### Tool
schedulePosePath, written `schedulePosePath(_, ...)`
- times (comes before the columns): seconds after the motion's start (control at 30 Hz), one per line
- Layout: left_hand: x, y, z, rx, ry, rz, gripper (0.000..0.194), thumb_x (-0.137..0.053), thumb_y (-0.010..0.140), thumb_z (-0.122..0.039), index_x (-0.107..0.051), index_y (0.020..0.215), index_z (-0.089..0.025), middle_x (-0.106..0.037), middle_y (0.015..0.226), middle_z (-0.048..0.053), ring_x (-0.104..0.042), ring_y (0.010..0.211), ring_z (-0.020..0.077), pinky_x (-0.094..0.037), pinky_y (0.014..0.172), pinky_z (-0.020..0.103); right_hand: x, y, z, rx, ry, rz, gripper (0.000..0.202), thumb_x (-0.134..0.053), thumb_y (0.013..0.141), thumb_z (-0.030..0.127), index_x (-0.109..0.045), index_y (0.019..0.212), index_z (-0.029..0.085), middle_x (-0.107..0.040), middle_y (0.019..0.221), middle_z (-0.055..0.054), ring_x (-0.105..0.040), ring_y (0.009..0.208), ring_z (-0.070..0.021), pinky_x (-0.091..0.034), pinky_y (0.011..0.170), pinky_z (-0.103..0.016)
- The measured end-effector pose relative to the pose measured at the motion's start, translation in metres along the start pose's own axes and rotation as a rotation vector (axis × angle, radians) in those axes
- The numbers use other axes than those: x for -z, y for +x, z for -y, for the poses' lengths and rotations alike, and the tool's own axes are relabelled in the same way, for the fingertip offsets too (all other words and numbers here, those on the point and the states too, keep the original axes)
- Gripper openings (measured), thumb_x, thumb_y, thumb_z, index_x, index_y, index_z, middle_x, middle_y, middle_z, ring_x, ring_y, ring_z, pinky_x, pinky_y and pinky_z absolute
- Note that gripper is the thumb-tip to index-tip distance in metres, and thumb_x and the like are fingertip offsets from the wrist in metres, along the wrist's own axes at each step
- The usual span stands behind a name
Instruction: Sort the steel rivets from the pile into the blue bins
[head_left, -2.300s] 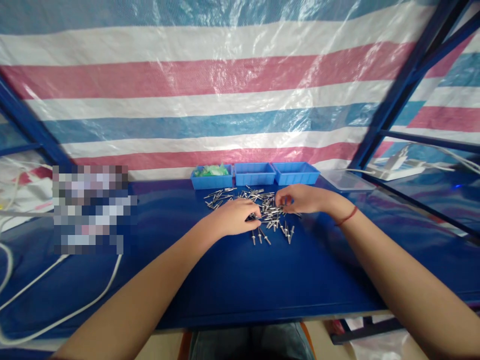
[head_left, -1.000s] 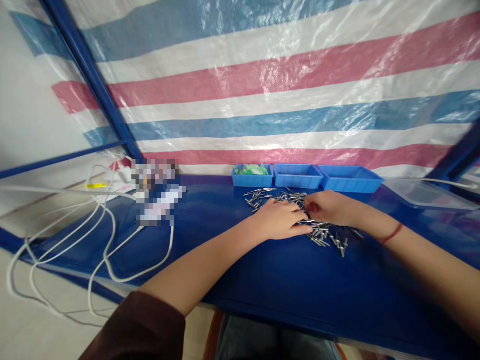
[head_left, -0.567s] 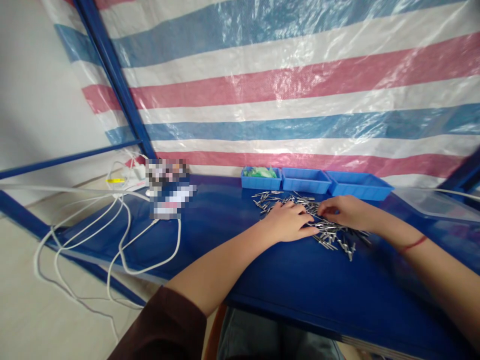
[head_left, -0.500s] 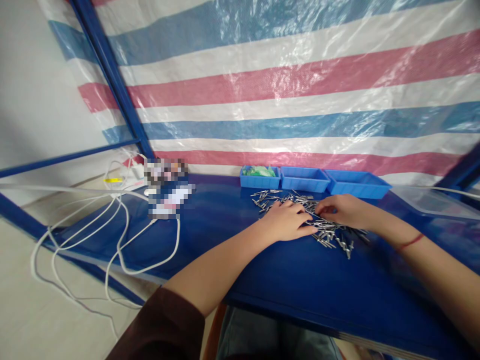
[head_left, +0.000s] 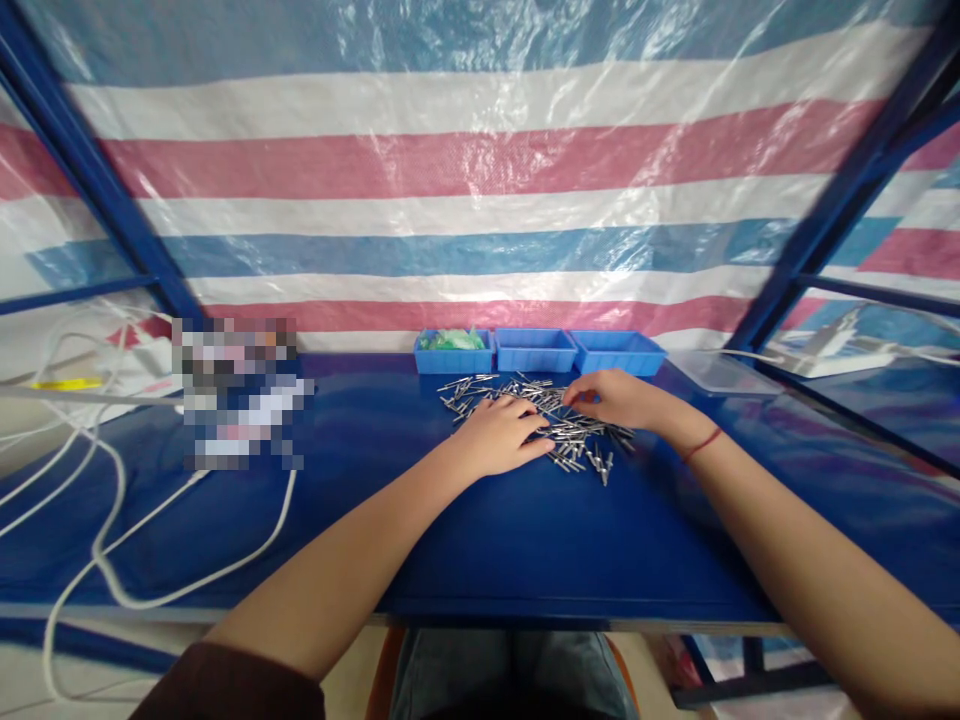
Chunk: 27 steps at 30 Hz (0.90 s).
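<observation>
A loose pile of thin silvery blind rivets (head_left: 576,432) lies spread over the blue tabletop (head_left: 525,550). My left hand (head_left: 501,436) rests palm down on the pile's left side, fingers spread among the rivets. Over the right part of the pile is my right hand (head_left: 621,398), its thumb and fingers bent together in a pinch. Whatever is between those fingertips is too small to make out. Just behind the pile stand three blue bins in a row. Green material (head_left: 451,340) shows inside the left bin (head_left: 454,363).
The middle bin (head_left: 534,364) and right bin (head_left: 621,365) stand beside it. A flat translucent lid (head_left: 720,373) lies to the right. White cables (head_left: 281,530) loop across the table's left side, near blurred-out items (head_left: 240,400). A striped plastic sheet (head_left: 465,160) hangs behind.
My view has swung to the right, so the table and bins sit further left in the picture. Both hands stay at the pile, the right one still pinched.
</observation>
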<state>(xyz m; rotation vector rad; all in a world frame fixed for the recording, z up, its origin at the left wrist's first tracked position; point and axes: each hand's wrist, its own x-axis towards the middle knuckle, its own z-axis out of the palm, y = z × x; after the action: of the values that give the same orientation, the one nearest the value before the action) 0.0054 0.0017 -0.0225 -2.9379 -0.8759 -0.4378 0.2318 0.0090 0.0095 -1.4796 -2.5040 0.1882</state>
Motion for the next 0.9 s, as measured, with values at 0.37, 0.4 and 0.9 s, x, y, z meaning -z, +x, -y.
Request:
schedulePosePath(0.37, 0.005, -0.001, -0.003, 0.075, -0.037, -0.052, 0.038, -0.045, 0.089, -0.048, -0.065, 0.108, -0.023, -0.062, 0.116, 0.005, -0.052, 0.111, 0.0226, -0.041, 0.095, 0.040, -0.013, 0.010, 0.003, 0.030, -0.046, -0.017, 0.013, -0.052, 0.072, 0.014, -0.064, 0.069, 0.018, -0.065, 0.066, -0.004, -0.057, 0.059, -0.0167, -0.039, 0.059, -0.029)
schedulePosePath(0.4, 0.006, 0.000, -0.002, 0.090, -0.052, -0.096, 0.036, -0.046, 0.089, -0.047, -0.066, 0.105, -0.022, -0.063, 0.113, 0.005, -0.054, 0.109, 0.0223, -0.041, 0.095, 0.040, -0.011, 0.008, 0.003, 0.023, -0.002, -0.036, 0.010, -0.054, 0.071, 0.015, -0.063, 0.068, 0.019, -0.063, 0.064, -0.003, -0.056, 0.058, -0.0164, -0.039, 0.059, -0.029)
schedulePosePath(0.9, 0.019, 0.006, -0.005, 0.233, -0.649, -0.683, 0.011, -0.059, 0.083, -0.025, -0.065, 0.088, -0.017, -0.069, 0.086, 0.003, -0.062, 0.075, 0.0110, -0.050, 0.068, 0.024, -0.024, 0.007, 0.066, -0.187, 1.386, -0.237, 0.028, -0.075, 0.066, 0.038, -0.065, 0.082, 0.019, -0.065, 0.075, 0.000, -0.062, 0.071, -0.0102, -0.050, 0.071, -0.024)
